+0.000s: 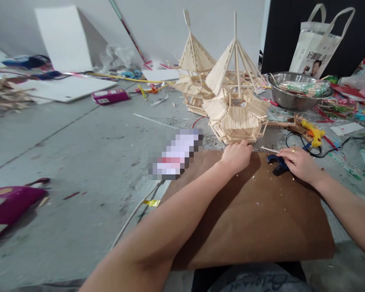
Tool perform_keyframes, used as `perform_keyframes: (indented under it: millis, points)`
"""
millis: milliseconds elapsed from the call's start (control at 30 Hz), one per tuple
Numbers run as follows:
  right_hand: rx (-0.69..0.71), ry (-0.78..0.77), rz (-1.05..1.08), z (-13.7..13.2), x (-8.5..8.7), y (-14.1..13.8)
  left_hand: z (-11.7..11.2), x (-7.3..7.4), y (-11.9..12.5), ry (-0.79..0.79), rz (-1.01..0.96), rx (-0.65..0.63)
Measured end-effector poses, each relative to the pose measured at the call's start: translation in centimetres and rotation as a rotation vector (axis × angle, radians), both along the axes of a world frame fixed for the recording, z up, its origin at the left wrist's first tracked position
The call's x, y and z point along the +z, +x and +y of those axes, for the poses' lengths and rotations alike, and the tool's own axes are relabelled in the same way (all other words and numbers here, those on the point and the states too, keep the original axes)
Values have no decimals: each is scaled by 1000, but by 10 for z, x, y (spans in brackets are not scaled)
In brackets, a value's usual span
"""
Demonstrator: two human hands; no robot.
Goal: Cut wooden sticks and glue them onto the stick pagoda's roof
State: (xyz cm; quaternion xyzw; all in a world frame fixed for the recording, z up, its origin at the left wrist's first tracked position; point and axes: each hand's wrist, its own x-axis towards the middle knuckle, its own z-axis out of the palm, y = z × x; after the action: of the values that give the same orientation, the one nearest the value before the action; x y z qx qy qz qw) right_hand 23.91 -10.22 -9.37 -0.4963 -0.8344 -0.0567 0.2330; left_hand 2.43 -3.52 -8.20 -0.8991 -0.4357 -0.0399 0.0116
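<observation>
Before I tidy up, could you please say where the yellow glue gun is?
In the head view, the yellow glue gun lies at right, just beyond the right hand.

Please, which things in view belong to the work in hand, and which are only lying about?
Probably in the work: front stick model, with left hand at its base; thin stick in right hand; blue tool.

Apparently lying about: white bag; purple object.
</observation>
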Motion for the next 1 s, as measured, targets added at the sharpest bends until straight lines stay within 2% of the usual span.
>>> perform_keyframes:
  millis: [67, 100, 200, 267, 367, 433, 467, 533, 600, 633, 700, 800, 867, 1000]
  points:
    - [22, -9, -18, -1, 2, -1, -8, 8, 2, 32, -19, -15]
    - [39, -12, -27, -1, 3, -2, -12, 12, 3, 51, -46, -65]
    - [110, -5, -35, -5, 6, -8, -22, 17, 7, 64, -95, -324]
    - [150, -20, -32, -9, 8, -14, -26, 15, 10, 47, -112, -431]
    - [190, -82, -11, -15, 21, -21, -30, 7, 14, -22, -177, -402]
    - [169, -105, 40, -13, 39, -20, -30, 2, 15, -54, -292, -338]
    - [111, -88, 93, -8, 50, -16, -29, -1, 15, -67, -360, -302]
    - [-26, -74, 233, 11, 77, -2, -28, -6, 14, -107, -472, -238]
    - [-160, -81, 352, 43, 101, 19, -25, -10, 13, -163, -526, -185]
    - [-253, -66, 340, 62, 110, 32, -24, -11, 12, -186, -540, -163]
    - [-480, -14, 181, 102, 120, 59, -23, -13, 12, -211, -556, -137]
    - [-740, -97, -7, 153, 116, 95, -21, -14, 12, -216, -549, -144]
    - [-790, -117, -28, 176, 107, 113, -20, -14, 12, -219, -536, -164]
    - [-842, -166, -56, 205, 95, 134, -18, -13, 12, -244, -519, -184]
